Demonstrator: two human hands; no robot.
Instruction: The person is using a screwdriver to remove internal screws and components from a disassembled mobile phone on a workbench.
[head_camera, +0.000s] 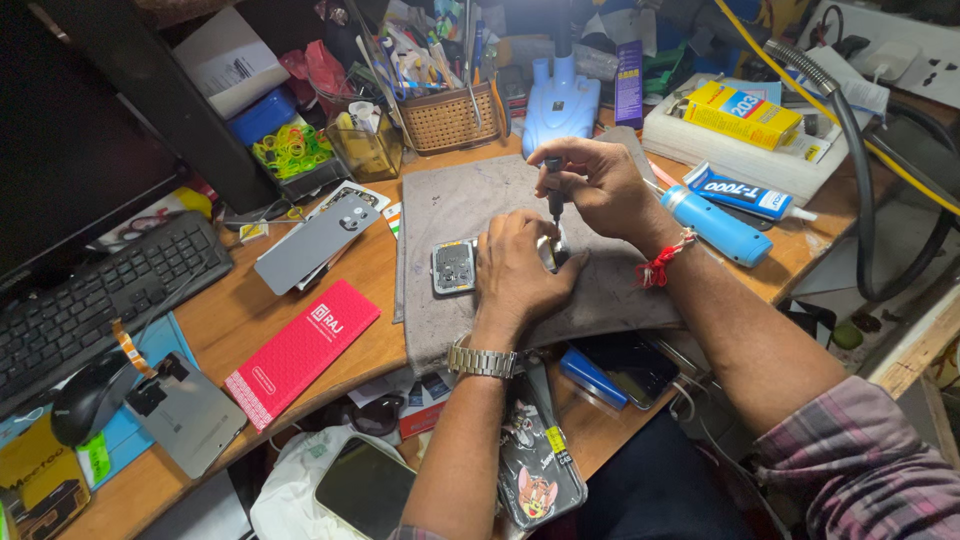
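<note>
Opened phone (455, 266) flat on grey mat (450, 205), mid-surface (235, 320). Likely light, stiff and fragile (bare electronics inside); best gripped by the side edges, never by the exposed parts. Silvery frame, dark internals showing at the one end in view, the rest hidden under the palm. Left hand (520, 270) spread over the phone, fingers curled, pressing it down. Right hand (597, 185) closed around a small dark screwdriver (554, 190), held upright, tip down at the phone.
</note>
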